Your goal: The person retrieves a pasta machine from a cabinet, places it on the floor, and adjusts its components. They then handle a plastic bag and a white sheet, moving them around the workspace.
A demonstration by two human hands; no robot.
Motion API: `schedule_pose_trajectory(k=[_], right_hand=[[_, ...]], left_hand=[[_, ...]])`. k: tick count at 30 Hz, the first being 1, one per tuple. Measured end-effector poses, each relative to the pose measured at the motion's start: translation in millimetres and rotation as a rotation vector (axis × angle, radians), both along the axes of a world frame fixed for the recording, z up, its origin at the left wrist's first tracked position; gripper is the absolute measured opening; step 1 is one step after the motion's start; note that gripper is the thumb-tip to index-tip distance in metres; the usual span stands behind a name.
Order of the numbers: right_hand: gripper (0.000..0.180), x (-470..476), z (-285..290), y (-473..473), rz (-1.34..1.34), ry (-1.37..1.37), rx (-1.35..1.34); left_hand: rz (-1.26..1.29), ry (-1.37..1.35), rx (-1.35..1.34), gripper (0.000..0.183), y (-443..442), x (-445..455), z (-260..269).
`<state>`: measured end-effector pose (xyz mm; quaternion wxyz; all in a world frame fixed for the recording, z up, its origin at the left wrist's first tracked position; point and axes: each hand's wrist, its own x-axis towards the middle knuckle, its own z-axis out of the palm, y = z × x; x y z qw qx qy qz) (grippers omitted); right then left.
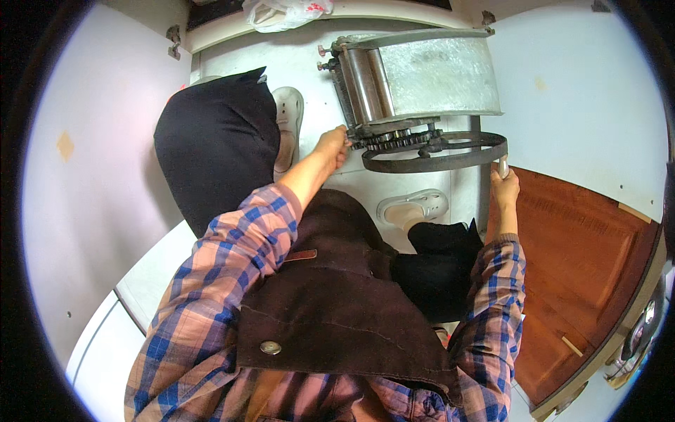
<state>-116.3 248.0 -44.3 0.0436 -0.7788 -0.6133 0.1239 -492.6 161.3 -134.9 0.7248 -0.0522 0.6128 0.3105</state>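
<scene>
A hand-cranked dough roller machine [364,84] stands before me on the light floor, with two metal rollers and a broad pale metal chute [440,76] sloping off to the right. On its near side, a row of dark gears [398,140] sits beside a large iron handwheel [435,165]. My left hand [333,146] grips the machine's near left corner by the gears, its fingertips partly hidden. On the wheel's right rim is a pale crank handle [503,165], held in my right hand [505,187].
White panels rise at the left [105,132] and right [569,105]. A brown wooden door panel [575,264] lies close to my right arm. A white plastic bag [287,15] rests on the ledge at the top. My clogs [289,108] and bent knees flank the machine's near side.
</scene>
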Motion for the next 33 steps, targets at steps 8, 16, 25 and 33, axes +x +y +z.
schedule_pose_trajectory(k=[8, 16, 25, 33], right_hand=[[0.032, 4.9, -3.6, 2.4, -0.069, -0.014, -0.047], [0.031, 4.0, -3.2, 1.4, -0.020, -0.030, -0.013], [0.030, -2.2, 1.2, -0.6, 0.005, -0.019, 0.004], [0.030, -0.4, -1.6, -0.9, 0.005, -0.001, 0.025]], left_hand=[[-0.177, 0.087, 0.042, 0.048, -3.4, -6.9, -17.8], [-0.530, 1.043, 0.687, 0.033, -30.1, 5.2, -12.6], [-0.657, 1.161, 0.541, 0.039, -17.2, 5.3, -16.6], [-0.677, 0.969, 0.369, 0.055, -6.9, 1.5, -2.5]])
